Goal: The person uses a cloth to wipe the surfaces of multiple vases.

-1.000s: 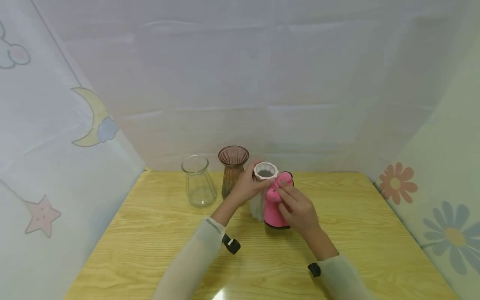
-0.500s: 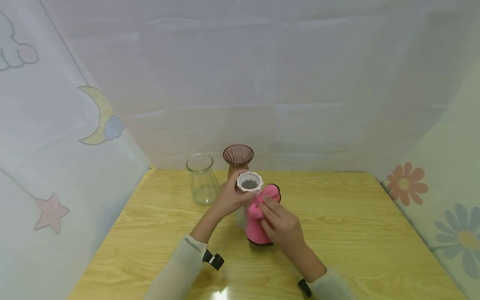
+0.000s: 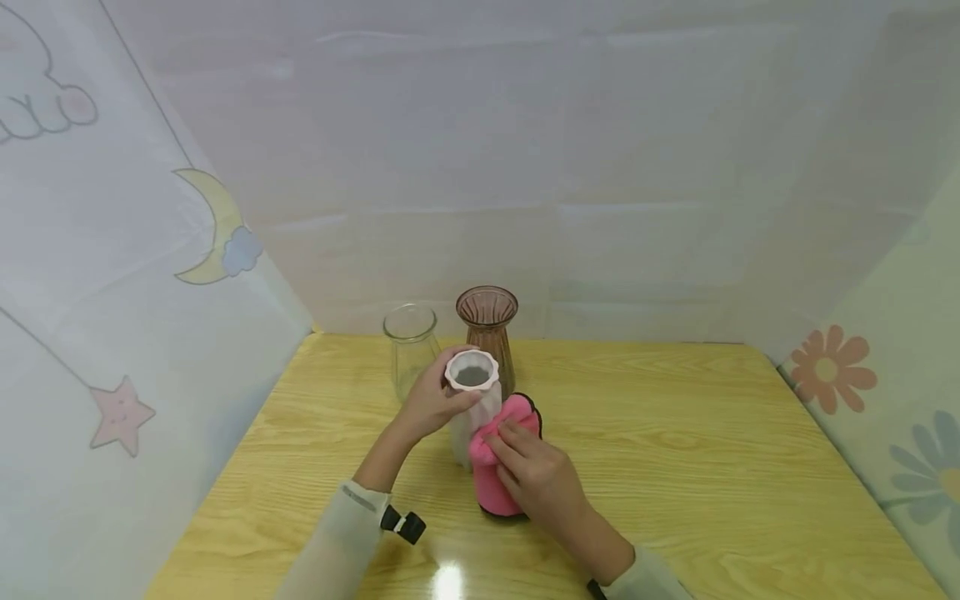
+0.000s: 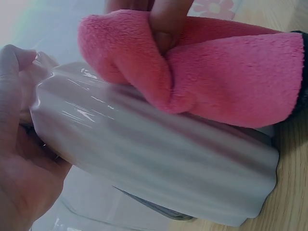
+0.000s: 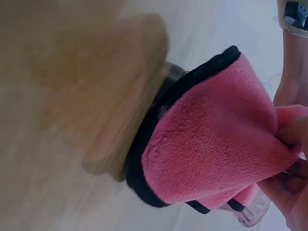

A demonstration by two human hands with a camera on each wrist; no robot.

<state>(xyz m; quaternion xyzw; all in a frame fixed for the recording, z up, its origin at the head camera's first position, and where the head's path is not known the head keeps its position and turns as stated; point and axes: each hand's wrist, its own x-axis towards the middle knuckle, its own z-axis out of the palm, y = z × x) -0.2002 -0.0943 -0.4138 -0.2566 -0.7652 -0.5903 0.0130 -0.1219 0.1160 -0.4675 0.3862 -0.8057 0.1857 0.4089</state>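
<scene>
My left hand [image 3: 429,406] grips a white fluted vase [image 4: 159,149] around its neck, just under the scalloped rim. In the left wrist view the vase's glossy ribbed side fills the middle, its base by the wooden table. A pink plush cloth [image 4: 216,72] with black edging lies bunched against the vase's side. My right hand [image 3: 543,479] pinches that cloth between thumb and fingers, below the rim on the vase's right. In the right wrist view the hanging cloth [image 5: 216,139] covers most of the vase.
Behind the white vase stands a purple-brown ribbed glass vase [image 3: 487,315]. A clear glass vase [image 3: 409,333] is left of it, partly hidden by the left hand. Everything stands on a wood-grain table [image 3: 660,467]; a pale sheet wall [image 3: 600,167] rises behind.
Both hands have moved left and nearer to me in the head view, with the white vase and the pink cloth. The cloth has slid lower along the vase's side.
</scene>
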